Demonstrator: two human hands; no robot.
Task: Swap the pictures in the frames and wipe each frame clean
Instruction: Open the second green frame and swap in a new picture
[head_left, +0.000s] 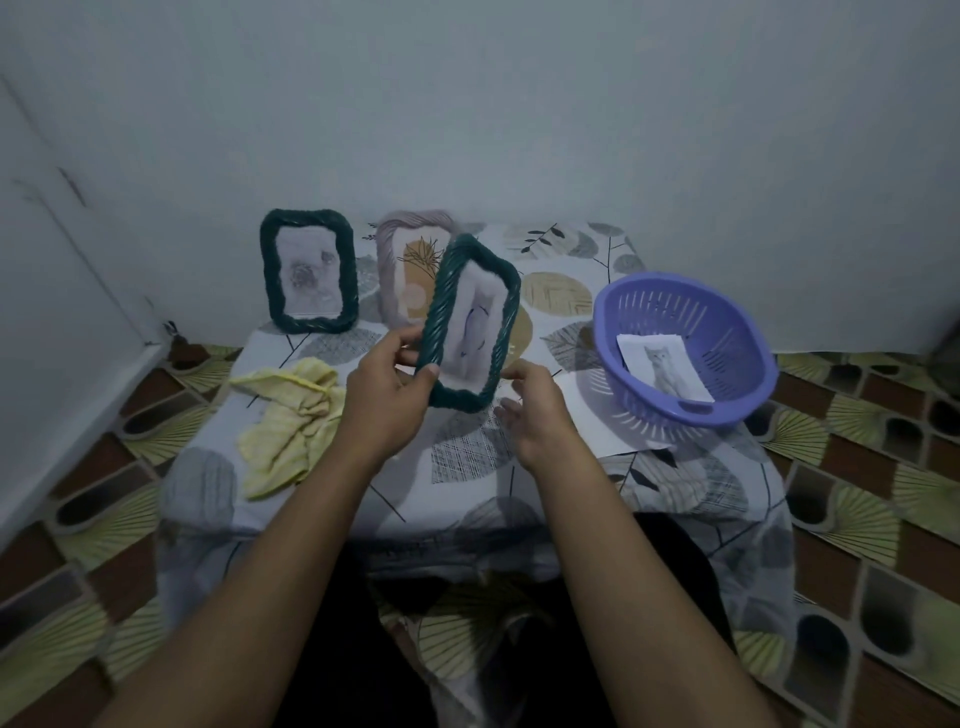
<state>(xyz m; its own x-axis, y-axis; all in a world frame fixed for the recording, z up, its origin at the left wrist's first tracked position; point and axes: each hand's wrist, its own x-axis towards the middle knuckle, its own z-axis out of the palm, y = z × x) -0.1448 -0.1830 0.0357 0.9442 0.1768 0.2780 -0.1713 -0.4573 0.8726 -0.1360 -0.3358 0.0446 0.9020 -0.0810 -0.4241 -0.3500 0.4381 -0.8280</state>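
Observation:
My left hand (387, 387) grips the lower left edge of a dark green rope frame (444, 312) and holds it tilted above the table, a pale picture showing inside it. My right hand (530, 400) hovers just below the frame's lower right corner, fingers loosely spread and holding nothing. A second dark green frame (270, 275) with a faded picture stands upright at the back left. A pale mauve frame (387, 249) stands behind the held one, with no picture visible in it. A yellow cloth (285, 415) lies crumpled at the left.
A purple plastic basket (737, 332) at the right holds a cat picture (665, 369). A white sheet (587, 415) lies partly under the basket. The small table wears a leaf-patterned cloth (467, 467). A wall stands close behind, and patterned floor surrounds the table.

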